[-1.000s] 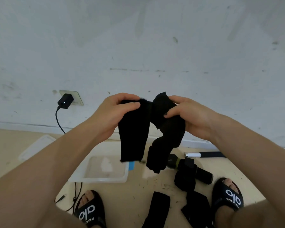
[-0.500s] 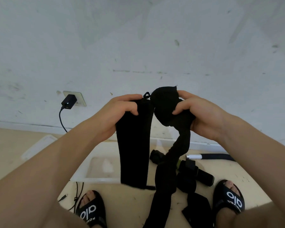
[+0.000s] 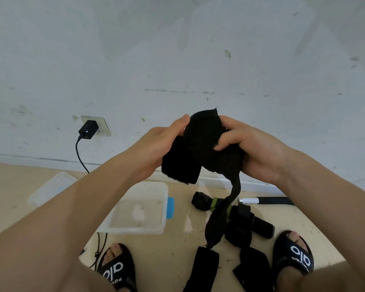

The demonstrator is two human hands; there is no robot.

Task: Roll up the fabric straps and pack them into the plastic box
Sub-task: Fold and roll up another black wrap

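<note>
Floor (image 3: pixel 167 256) holds several loose straps (image 3: pixel 204 268); box (image 3: pixel 135 229) looks empty. Both hands' fingers (image 3: pixel 226 142) grip one strap (image 3: pixel 209 144), partly rolled.

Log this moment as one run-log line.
step: rolling strap | left hand: grips black strap | right hand: grips same strap | tail: hangs down | plastic box: open on floor, no straps inside

We note a black charger (image 3: pixel 88 130) in a wall socket (image 3: pixel 102 128) at ten o'clock; black sandals (image 3: pixel 116 268) at six.
</note>
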